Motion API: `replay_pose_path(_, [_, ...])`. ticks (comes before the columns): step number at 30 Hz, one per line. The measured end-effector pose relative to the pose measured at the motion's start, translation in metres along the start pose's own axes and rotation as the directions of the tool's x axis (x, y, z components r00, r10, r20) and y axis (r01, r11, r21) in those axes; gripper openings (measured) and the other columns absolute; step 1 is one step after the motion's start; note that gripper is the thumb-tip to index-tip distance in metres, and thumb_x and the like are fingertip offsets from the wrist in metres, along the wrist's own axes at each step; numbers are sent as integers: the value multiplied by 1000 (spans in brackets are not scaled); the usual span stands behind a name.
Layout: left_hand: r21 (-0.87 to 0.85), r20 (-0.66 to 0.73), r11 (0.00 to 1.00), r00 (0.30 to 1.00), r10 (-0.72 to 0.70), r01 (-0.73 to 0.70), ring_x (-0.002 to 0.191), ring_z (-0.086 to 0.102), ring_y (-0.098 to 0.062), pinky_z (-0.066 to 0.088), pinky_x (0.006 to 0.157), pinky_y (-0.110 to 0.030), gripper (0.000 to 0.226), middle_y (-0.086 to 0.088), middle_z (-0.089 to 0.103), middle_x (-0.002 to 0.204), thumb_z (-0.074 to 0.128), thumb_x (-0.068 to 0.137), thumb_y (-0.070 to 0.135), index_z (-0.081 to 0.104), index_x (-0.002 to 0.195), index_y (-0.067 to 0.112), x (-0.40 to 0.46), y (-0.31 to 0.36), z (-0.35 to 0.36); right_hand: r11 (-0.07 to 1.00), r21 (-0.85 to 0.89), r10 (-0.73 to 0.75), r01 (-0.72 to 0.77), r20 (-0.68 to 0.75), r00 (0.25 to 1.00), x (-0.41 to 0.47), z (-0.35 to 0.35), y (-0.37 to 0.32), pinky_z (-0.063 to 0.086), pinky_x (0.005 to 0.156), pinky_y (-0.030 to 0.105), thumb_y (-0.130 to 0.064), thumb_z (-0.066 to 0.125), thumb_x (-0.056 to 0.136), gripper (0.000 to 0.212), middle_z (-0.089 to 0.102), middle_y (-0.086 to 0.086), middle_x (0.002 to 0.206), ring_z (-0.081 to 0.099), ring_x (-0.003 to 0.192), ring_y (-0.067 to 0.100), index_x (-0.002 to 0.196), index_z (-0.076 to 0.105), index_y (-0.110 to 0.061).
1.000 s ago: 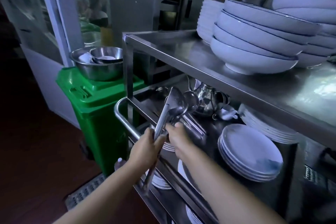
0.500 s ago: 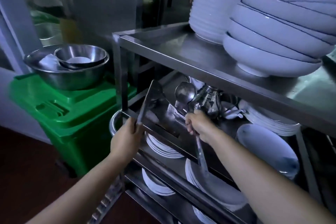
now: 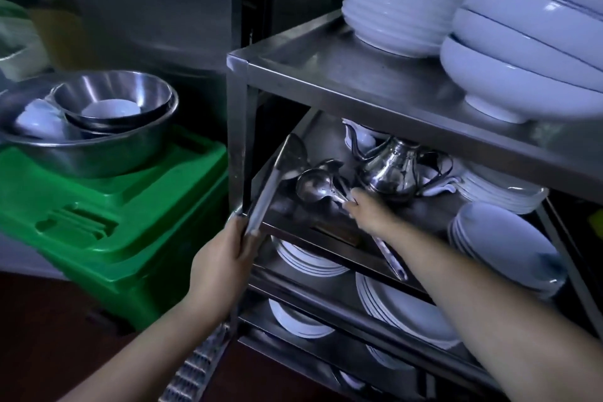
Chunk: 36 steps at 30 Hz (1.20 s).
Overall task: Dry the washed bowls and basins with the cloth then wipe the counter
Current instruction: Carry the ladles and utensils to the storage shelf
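Note:
My left hand (image 3: 222, 258) grips the handle of a steel spatula (image 3: 277, 179) whose blade points up into the second shelf of a steel rack (image 3: 326, 75). My right hand (image 3: 368, 212) holds the handle of a steel ladle (image 3: 313, 186), its bowl lying on that shelf beside a shiny teapot (image 3: 391, 170). Two nested steel basins (image 3: 98, 127) with small white bowls (image 3: 107, 108) inside sit on a green bin (image 3: 114, 222) at the left. No cloth is visible.
Stacks of large white bowls (image 3: 535, 42) and smaller bowls (image 3: 398, 0) stand on the rack's top. White plates (image 3: 502, 245) fill the lower shelves. A metal floor grate (image 3: 195, 365) lies below the rack's corner. A steel cabinet stands behind.
The two utensils, held together a second ago, have been parted: my left hand keeps the spatula at the rack's corner, my right has carried the ladle deeper onto the shelf. The view shifted left and closer.

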State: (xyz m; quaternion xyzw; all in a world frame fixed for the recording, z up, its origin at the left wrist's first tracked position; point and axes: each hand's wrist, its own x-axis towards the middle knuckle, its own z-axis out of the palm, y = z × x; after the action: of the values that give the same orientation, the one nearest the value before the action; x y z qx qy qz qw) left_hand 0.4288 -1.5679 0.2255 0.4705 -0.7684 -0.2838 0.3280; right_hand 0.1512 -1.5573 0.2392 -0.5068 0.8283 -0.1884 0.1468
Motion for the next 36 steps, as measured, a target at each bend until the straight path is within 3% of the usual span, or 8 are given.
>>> replay_pose_path(3, [-15,19,1000,1000,11,-11,52,49,-14,33,47,-34,18,-1,51,60,46,94,35,43,81,21,3,-6,-3,994,-20,-107,106,-40,993,-3,7,0,34,65,28,-11,56,93,12,50,8,79,46,74,17,84,53,-4])
replay_pose_path(7, [-54,23,999,1000,-5,6,51,47,-14,29,45,-31,20,0,50,58,45,93,35,42,79,21,6,-8,0,978,-43,-207,205,-31,978,-7,13,1,33,67,24,-13,57,94,15,43,-3,73,43,73,13,102,59,-1])
replay_pose_path(13, [-88,16,995,998,-53,54,48,45,-14,31,46,-32,22,2,49,56,46,92,36,40,76,21,8,-2,7,901,-381,-207,208,42,977,-3,8,6,40,72,34,-33,51,97,23,63,12,101,59,95,30,93,56,-10])
replay_pose_path(20, [-87,-4,991,995,-104,103,52,50,-14,37,48,-34,22,1,55,60,46,92,37,43,76,23,9,8,21,885,-380,-274,270,45,961,-4,4,18,43,79,34,-35,55,94,29,63,6,112,57,103,27,101,63,-8])
replay_pose_path(23, [-122,-11,984,991,-134,131,55,53,-22,43,51,-41,22,-2,58,63,47,92,36,42,75,23,9,13,28,939,-204,-307,278,-124,944,-7,-3,23,48,79,34,-26,60,92,25,66,7,107,60,99,26,110,68,-11])
replay_pose_path(26, [-125,-49,985,991,-127,121,56,52,-12,42,51,-38,20,2,54,63,50,91,35,42,75,25,11,24,38,931,210,-232,299,-291,928,-14,-11,10,50,76,27,-16,62,91,14,72,-4,91,65,85,11,97,74,-15])
replay_pose_path(29, [-133,-58,988,995,-86,78,52,49,-6,35,49,-33,26,5,51,55,53,90,34,39,70,28,15,44,50,783,582,-184,218,-118,976,-25,-12,-21,43,59,7,-17,61,91,20,67,-16,64,56,59,-8,80,71,-30])
replay_pose_path(36, [-105,-10,994,1000,11,-12,60,54,-19,42,58,-35,17,3,54,58,59,88,32,52,77,20,22,77,75,661,737,-151,141,-54,987,-34,-17,-46,32,42,12,-14,64,90,35,44,-13,44,38,41,-1,57,52,-18])
